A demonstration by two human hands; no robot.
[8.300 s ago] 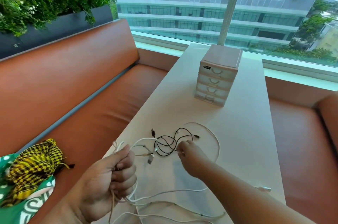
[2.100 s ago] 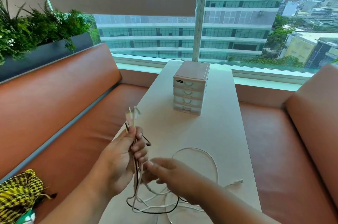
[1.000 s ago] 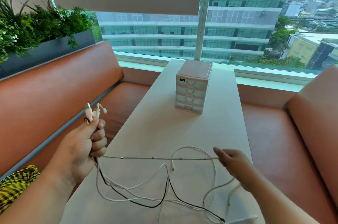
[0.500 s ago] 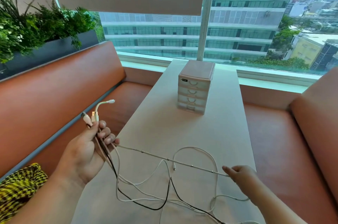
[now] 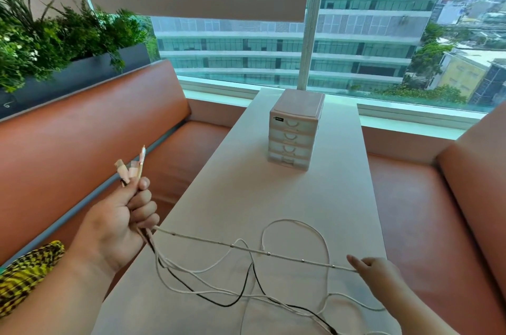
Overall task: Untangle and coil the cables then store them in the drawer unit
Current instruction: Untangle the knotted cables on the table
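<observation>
My left hand [image 5: 120, 221] grips a bundle of cable ends, with several plugs [image 5: 131, 167] sticking up above the fist, left of the table's edge. One white cable with small metal rings [image 5: 268, 253] runs taut from that fist to my right hand [image 5: 375, 270], which pinches it over the near right of the table. Loose white cables [image 5: 295, 222] and a black cable [image 5: 235, 303] droop in loops onto the table below. The small pale drawer unit [image 5: 294, 130] stands at the table's far end, all its drawers closed.
The long white table [image 5: 246, 192] runs toward a large window. Orange benches [image 5: 82, 143] flank it on both sides. A planter with green plants [image 5: 54, 41] tops the left bench back. A yellow and black cloth [image 5: 27, 271] lies on the left seat.
My right hand has slid further right along the ringed cable and drawn it taut. My left hand has closed tighter on the bundle and stays raised at the left.
</observation>
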